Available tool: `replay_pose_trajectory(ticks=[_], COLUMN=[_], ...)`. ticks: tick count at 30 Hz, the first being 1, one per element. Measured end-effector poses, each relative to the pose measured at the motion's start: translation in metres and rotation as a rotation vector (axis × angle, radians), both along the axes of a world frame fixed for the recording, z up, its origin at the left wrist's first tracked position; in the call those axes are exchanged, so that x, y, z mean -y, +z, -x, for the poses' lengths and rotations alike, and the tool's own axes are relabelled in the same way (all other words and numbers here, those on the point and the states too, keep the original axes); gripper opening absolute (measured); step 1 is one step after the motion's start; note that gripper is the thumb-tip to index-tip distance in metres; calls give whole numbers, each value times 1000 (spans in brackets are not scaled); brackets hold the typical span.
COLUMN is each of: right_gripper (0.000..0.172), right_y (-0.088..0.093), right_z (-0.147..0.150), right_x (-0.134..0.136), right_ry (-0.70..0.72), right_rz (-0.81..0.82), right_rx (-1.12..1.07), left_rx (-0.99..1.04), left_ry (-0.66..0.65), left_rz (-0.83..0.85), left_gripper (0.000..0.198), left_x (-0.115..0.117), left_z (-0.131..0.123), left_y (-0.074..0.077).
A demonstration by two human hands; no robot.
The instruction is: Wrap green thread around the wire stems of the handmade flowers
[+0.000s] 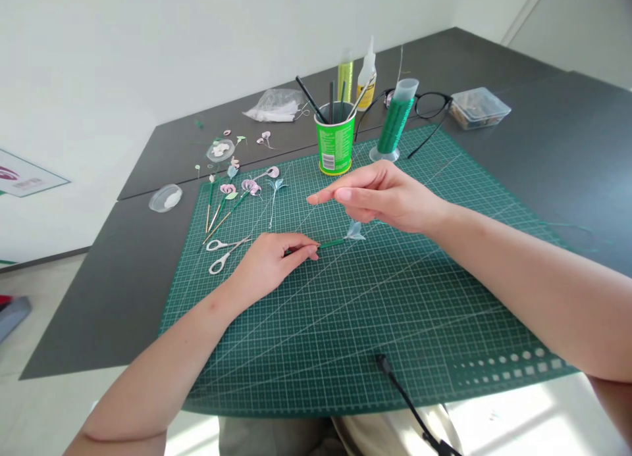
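My left hand [276,262] rests low over the green cutting mat [375,311], its thumb and fingers closed on a thin green-wrapped stem [332,243]. A pale blue flower [354,231] tops that stem and points right. Above and to the right, my right hand [380,196] hangs in the air, thumb pressed toward the index finger as in a pinch. Whatever lies between those fingertips is too fine to make out. White-handled scissors [220,255] lie just left of my left hand, blades partly apart. A loose blue flower on a wire [277,185] lies farther back.
Pink flowers on stems [251,187] lie at the mat's left. Behind stand a green cup [336,143] of sticks, a spool of green thread [395,124] and a glue bottle [367,81]. Eyeglasses [432,105] and a clear box [480,107] are at right; a black cable [405,393] crosses the near edge.
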State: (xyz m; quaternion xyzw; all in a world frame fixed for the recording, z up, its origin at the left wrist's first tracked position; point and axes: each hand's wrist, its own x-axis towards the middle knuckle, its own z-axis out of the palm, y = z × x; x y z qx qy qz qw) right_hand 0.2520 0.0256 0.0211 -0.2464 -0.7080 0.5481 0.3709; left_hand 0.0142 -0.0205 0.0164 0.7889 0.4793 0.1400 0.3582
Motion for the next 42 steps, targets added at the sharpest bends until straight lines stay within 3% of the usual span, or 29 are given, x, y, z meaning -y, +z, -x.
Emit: replay_pose_trajectory(ticks=[21,42], right_gripper=[41,37], right_y=[-15,-20], right_z=[8,8], right_x=[-12,-14], right_ry=[-154,-166], right_rz=[16,-7], right_rx=[93,217], left_rx=[86,112], left_ry=[1,64], left_rz=[-24,-159], left_gripper=[3,10], left_x=[2,5], left_z=[2,1], left_y=[-5,0])
